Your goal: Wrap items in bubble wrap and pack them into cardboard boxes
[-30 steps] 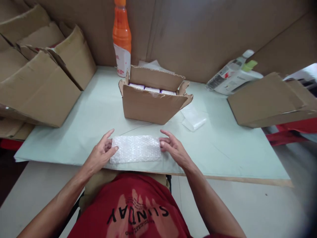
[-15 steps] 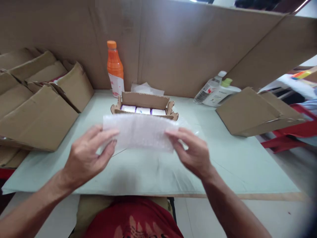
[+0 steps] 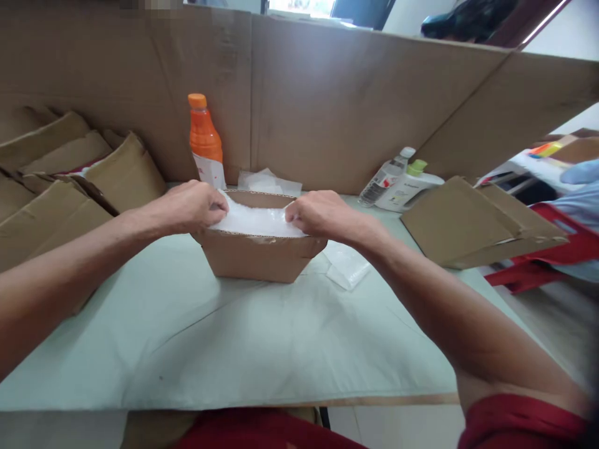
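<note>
Bubble wrap sheet (image 3: 255, 221): white, translucent, lying flat across open top of small cardboard box (image 3: 257, 262) at worktop (image 3: 234, 337) centre. Left hand (image 3: 191, 206) grip: fingers curled closed, pinching sheet's left end at box rim. Right hand (image 3: 318, 215) grip: likewise closed, pinching right end. Orange bottle (image 3: 204, 140) just behind box.

Packing station in a small warehouse — stacked flat cartons (image 3: 70, 187), cardboard partition walls (image 3: 327, 106), paper-covered worktable (image 3: 234, 349).
</note>
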Motion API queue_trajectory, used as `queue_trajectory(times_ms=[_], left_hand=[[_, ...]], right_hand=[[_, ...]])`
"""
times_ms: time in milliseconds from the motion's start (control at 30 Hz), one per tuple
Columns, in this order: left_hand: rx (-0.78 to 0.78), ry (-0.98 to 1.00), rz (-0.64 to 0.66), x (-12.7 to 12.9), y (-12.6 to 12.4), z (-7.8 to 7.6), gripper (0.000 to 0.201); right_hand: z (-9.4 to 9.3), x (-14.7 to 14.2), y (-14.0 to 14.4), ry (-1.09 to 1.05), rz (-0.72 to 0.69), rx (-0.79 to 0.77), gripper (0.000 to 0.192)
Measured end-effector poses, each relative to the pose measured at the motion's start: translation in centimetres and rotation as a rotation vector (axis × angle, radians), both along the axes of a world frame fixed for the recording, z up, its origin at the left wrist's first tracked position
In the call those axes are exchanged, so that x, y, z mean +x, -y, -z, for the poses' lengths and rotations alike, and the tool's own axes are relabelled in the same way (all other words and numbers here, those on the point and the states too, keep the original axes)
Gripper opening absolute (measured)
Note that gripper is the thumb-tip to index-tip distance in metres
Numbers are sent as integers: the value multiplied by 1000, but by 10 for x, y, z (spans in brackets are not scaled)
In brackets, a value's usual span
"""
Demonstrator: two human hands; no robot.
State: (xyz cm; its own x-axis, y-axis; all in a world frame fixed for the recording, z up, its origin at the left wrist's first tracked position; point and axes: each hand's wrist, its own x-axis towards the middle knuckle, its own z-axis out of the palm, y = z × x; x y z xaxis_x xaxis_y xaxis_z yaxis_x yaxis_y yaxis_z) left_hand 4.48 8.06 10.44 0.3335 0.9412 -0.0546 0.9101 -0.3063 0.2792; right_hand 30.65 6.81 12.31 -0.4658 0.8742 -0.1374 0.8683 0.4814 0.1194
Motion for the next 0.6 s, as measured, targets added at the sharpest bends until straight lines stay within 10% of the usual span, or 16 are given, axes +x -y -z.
queue_trajectory(times_ms=[200, 400, 600], left_hand=[[-78, -100, 196, 7, -25, 3, 20], [135, 2, 128, 1, -32, 5, 32], [-62, -105, 158, -9, -40, 26, 36]], right_hand=[[5, -9, -11, 101, -30, -88, 22], [7, 4, -14, 61, 4, -31, 28], [17, 8, -21, 40, -22, -72, 19]])
